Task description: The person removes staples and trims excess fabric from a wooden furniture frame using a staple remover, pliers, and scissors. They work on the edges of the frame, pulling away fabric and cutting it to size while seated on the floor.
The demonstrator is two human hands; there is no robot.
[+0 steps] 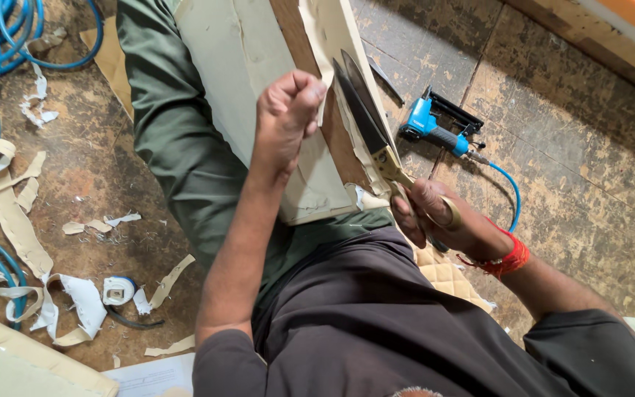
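A downward view from the head camera is shown. The left hand (286,117) is closed into a fist, and a strip of cream fabric (316,29) is pinched in it and drawn taut; the fingertips are turned away from the camera, so the exact hold cannot be made out. The right hand (435,220) is wrapped around the handles of the shears (365,117), which are largely hidden by the fingers. The dark blades are seen slightly parted, pointing away from the body, laid along the fabric edge just right of the left fist. The fabric is stretched over a panel (240,66) resting on the lap; a bare wooden strip (295,37) is exposed along the panel, and the panel's top is cut off by the frame edge. A red thread band (505,261) is worn on the right wrist.

On the floor (567,147), to the right of the shears and well apart from both hands, a blue stapler (435,129) is lying, with a blue hose (508,191) attached; the hose's far end is hidden behind the right wrist. More blue hose (1,29) is coiled at the upper left, partly out of frame. Cream offcuts (16,213) and a small tape roll (117,291) are scattered at the left. A quilted piece (446,278) is partly covered by the right forearm.
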